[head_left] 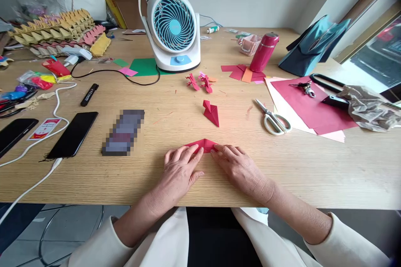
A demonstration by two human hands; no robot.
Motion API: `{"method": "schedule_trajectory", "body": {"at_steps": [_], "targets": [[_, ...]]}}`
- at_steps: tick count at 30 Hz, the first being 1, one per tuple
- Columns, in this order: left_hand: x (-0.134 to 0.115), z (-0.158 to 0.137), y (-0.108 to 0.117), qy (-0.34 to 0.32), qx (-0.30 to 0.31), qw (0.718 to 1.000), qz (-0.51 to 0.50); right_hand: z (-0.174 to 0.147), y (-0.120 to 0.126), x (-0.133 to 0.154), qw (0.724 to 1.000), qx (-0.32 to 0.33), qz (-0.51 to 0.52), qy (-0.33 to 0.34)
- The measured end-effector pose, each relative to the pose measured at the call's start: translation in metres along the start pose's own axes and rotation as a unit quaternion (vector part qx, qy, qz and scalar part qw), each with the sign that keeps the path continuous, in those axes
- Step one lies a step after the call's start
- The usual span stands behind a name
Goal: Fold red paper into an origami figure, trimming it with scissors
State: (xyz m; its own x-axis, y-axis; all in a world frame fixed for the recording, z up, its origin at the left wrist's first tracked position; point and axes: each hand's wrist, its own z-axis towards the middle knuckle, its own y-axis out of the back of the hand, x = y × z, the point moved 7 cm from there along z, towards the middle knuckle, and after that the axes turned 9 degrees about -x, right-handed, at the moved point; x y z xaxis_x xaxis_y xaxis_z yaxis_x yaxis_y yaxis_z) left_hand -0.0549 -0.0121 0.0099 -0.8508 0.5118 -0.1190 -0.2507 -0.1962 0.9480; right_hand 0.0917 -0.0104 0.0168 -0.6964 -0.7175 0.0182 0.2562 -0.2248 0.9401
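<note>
A folded strip of red paper (205, 143) lies near the table's front edge, with a small peak at its middle. My left hand (178, 171) lies over its left end, fingertips pressing it down and the thumb stretched out apart from it. Over the right end rests my right hand (241, 169), its fingers extended flat on the paper and its thumb hidden. Just beyond is a folded red paper piece (211, 114) with a pointed tip. Farther back sit two small red paper figures, one on the left (192, 82) and one on the right (206, 84).
White-handled scissors (273, 119) lie to the right, beside large red paper sheets (310, 104). A fan (175, 25) stands at the back, a pink bottle (265, 52) to its right. Phones, including a black one (73, 133), a marker (89, 94) and cables lie left.
</note>
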Motion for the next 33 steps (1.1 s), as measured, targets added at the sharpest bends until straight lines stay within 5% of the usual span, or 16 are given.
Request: {"method": "schedule_trajectory", "body": {"at_steps": [9,15,24,27,29,31,33], "targets": [[0.001,0.047,0.016,0.004,-0.040,0.998,-0.039,-0.015,0.008,-0.014,0.999,-0.010,0.004,-0.049],[0.008,0.074,0.001,0.015,0.013,0.992,-0.124,-0.017,0.020,-0.033,0.993,-0.043,0.071,-0.084],[0.011,0.073,-0.011,0.018,0.163,0.962,-0.220,0.015,0.031,-0.073,0.972,-0.082,0.163,-0.151],[0.021,0.082,-0.007,0.081,0.196,0.936,-0.281,0.041,0.036,-0.087,0.957,-0.099,0.215,-0.167],[0.030,0.096,0.002,0.112,0.140,0.920,-0.350,0.055,0.035,-0.098,0.923,-0.121,0.297,-0.211],[0.038,0.108,0.006,0.153,0.073,0.865,-0.472,0.063,0.026,-0.105,0.868,-0.134,0.397,-0.266],[0.045,0.114,0.003,0.208,0.004,0.778,-0.592,0.069,0.009,-0.102,0.815,-0.119,0.492,-0.282]]}}
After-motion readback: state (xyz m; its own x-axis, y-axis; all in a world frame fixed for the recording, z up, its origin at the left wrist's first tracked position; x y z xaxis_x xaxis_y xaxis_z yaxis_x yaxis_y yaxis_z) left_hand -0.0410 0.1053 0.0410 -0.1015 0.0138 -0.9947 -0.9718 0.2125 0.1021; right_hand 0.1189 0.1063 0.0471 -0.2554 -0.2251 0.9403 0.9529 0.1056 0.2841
